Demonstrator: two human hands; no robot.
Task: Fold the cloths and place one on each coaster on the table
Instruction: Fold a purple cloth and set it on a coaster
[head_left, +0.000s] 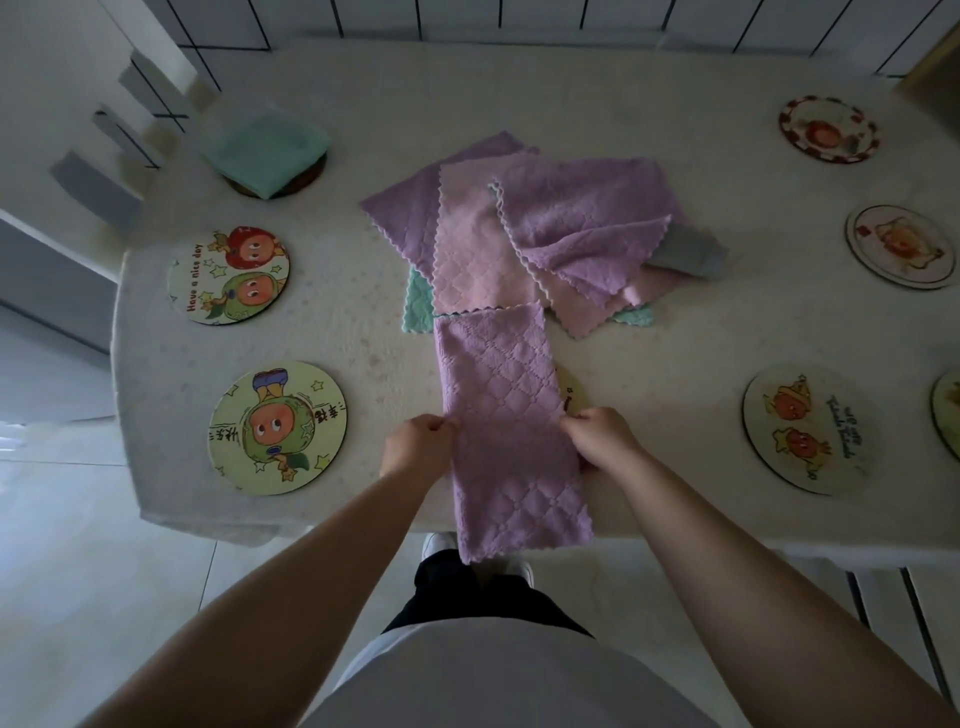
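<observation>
A long purple cloth (511, 431), already doubled into a narrow strip, lies down the middle of the frame with its far end on the table (675, 338) and its near end hanging over the table's front edge. The left hand (418, 449) pinches the strip's left edge and the right hand (602, 434) pinches its right edge at about the same height, fingers curled onto the fabric. Gripping both edges at the midpoint looks like preparation for the cross fold, since it would let the hanging half be brought up evenly.

Above the strip sits the pile of unfolded cloths (535, 234), purple, pink, teal and grey overlapping, kept central within reach of both arms. In the upper left a folded teal cloth (262, 150) rests on a dark coaster (306, 176), so one place appears served. Bare cartoon coasters wait at the left, one near the strip (278, 428) and one further up (228, 275); others lie along the right side (808, 428). A further coaster (571, 392) peeks from under the strip's right edge.
</observation>
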